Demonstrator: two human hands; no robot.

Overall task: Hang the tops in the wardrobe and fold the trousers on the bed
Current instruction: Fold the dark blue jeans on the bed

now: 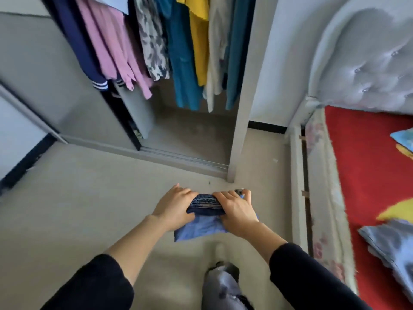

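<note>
The tops (pixel 183 63) seem all hung in the wardrobe (pixel 243 108); I count seven on the rail, though the blur makes this count not sure. The folded trousers (pixel 206 203) look finished also; there are two pieces, a dark blue one above and a light blue one under; they are not on the bed (pixel 368 164) but carried in the air before the open wardrobe. The left hand (pixel 176 204) presses their end with nearly straight fingers; the right hand (pixel 237 208) curls its fingers over the top. I judge only the putting away is left.
</note>
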